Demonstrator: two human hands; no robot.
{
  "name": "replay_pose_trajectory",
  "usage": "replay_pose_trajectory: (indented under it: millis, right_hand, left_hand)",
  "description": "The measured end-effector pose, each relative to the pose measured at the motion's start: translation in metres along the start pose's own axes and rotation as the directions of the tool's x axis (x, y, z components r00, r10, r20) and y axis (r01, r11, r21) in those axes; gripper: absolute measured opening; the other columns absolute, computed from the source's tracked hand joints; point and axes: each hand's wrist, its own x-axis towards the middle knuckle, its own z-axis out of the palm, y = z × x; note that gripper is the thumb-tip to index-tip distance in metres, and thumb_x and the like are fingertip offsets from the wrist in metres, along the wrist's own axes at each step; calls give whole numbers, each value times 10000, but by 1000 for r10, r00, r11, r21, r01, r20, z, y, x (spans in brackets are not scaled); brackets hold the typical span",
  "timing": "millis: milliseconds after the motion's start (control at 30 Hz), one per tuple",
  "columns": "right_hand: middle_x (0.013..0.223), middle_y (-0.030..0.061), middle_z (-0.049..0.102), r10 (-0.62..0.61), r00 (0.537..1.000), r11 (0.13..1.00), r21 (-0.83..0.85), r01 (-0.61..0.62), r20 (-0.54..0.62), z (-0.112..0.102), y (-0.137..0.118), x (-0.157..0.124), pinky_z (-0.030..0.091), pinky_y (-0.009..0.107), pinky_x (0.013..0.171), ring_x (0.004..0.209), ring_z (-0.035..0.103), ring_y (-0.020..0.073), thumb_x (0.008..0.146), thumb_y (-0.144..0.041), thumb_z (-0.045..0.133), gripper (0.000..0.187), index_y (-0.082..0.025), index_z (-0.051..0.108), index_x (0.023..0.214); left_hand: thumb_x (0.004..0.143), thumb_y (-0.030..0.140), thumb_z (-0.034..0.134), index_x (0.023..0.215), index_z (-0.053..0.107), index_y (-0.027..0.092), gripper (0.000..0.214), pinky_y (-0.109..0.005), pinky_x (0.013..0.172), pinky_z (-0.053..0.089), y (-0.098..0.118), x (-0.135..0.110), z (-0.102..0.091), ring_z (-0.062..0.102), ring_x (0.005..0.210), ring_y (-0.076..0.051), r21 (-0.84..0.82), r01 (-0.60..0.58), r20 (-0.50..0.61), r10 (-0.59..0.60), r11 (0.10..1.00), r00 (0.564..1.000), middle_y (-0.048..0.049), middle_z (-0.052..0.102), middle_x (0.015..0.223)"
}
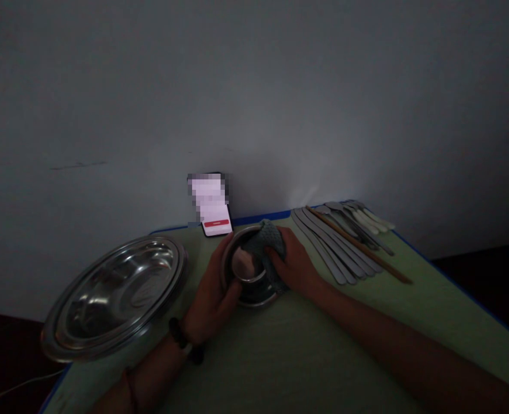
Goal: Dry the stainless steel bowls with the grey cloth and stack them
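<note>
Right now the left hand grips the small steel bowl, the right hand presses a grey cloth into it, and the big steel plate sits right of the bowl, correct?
Not quite: the head view shows the big steel plate left of the small steel bowl, not right. The left hand does grip the bowl, and the right hand does press the grey cloth into it.

Big steel plate (116,296) on my left, at the left edge of the green-covered counter (301,356). Phone (213,207) propped against the grey wall (254,86), screen lit and blurred. On my right, a row of flat steel cutlery (327,247) lies side by side, a wooden stick (358,244) across it, white-handled pieces (372,221) beyond. Thin cable (16,386) far lower left.
</note>
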Motion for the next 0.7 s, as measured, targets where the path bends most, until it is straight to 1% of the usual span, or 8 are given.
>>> replay_pose_trajectory:
  millis: [233,400,700]
  right_hand:
    - [1100,98,571,-3,1000,1000,-3,3,3,0,0,0,441,447,911,1026,553,232,842,-241,493,318,-211,443,1155]
    - [1089,110,575,14,1000,1000,-2,-14,4,0,-1,0,439,449,910,1022,554,238,844,-244,490,306,-198,452,1144]
    - [1098,106,572,-4,1000,1000,-4,4,0,0,1,0,443,452,908,1027,555,240,847,-252,494,305,-215,449,1146]
  left_hand:
    - [862,234,501,1444,177,281,667,-525,1111,269,-2,0,1,344,1335,-288,-18,3,6,-3,1000,1000,-99,340,1463]
    - [862,236,504,1443,178,293,668,-523,1119,258,-5,-1,1,325,1347,-287,-32,27,3,-27,999,1000,-89,324,1475]
    - [856,226,503,1446,176,273,675,-518,1112,275,-4,0,1,335,1341,-283,5,-3,-5,3,1000,1000,-99,334,1466]
